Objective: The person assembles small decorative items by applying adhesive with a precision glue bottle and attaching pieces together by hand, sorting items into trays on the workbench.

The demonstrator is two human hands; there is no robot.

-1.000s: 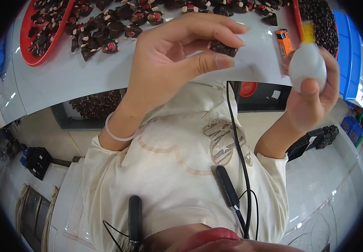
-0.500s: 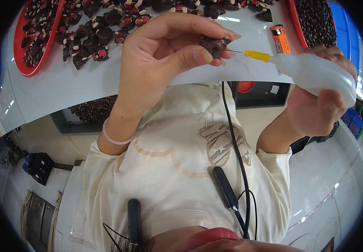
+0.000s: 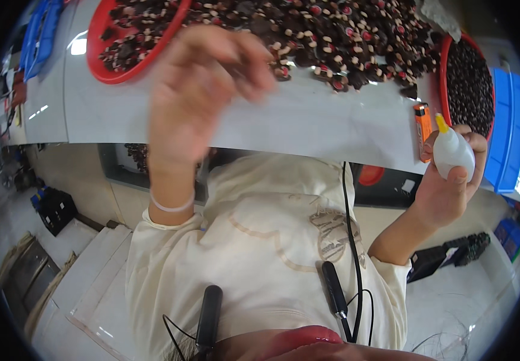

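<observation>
My right hand (image 3: 437, 201) is wrapped round a translucent white squeeze bottle (image 3: 454, 153), held nearly upright with its yellow tip (image 3: 441, 123) pointing up. The needle on that tip is too fine to make out. Over the left part of the table my left hand (image 3: 193, 99) is smeared by motion, fingers bent; whether anything is in it cannot be seen. Beyond it spread many small dark brown pieces (image 3: 356, 45) with cream and red parts, in a loose heap across the far side of the table.
A red tray (image 3: 110, 77) of similar pieces stands at the left. Another red tray (image 3: 444, 84), full of plain dark pieces, is at the right, near a blue bin (image 3: 508, 129). A small orange box (image 3: 423, 135) lies beside the bottle. Below the table edge sits a dark drawer (image 3: 386, 191).
The dark brown piece and the needle tip were together; now my hands are apart. My left hand moved left, and the piece no longer shows. The bottle swung from sideways to upright. The view shifted.
</observation>
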